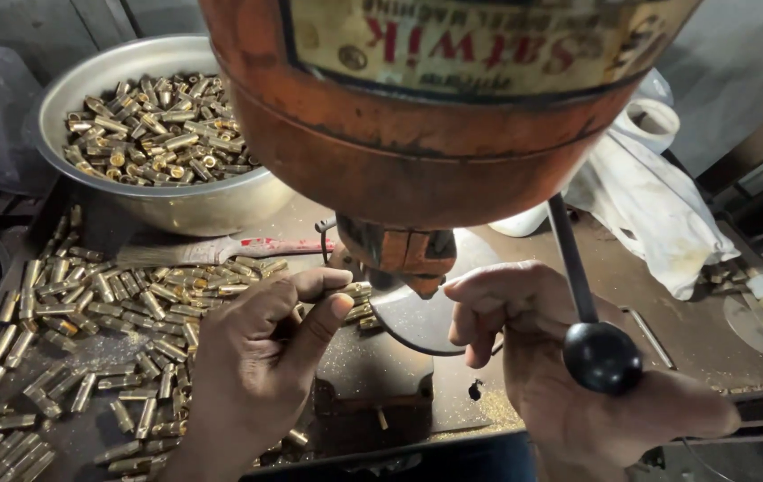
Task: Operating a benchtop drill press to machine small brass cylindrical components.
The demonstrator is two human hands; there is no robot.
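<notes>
The left hand (261,357) was curled nearly closed, thumb pressed toward the bent fingers, pinching what looked like a small brass piece (296,314) at the fingertips; the piece itself was mostly hidden, so I cannot tell its exact shape. The right hand (542,357) was loosely curled, fingers bent inward, with no clear hold on anything; the black knob (602,357) of a lever (571,259) lay over its palm. Between the two hands, at twelve o'clock from them, the orange drill head (417,134) hung over a round metal plate (417,312). At nine o'clock from the left hand, loose brass tubes (113,303) were scattered across the bench. A brush (212,252) lay at eleven o'clock, and beyond it a metal bowl (176,205) heaped with more brass pieces. A white cloth (649,205) sat at two o'clock.
</notes>
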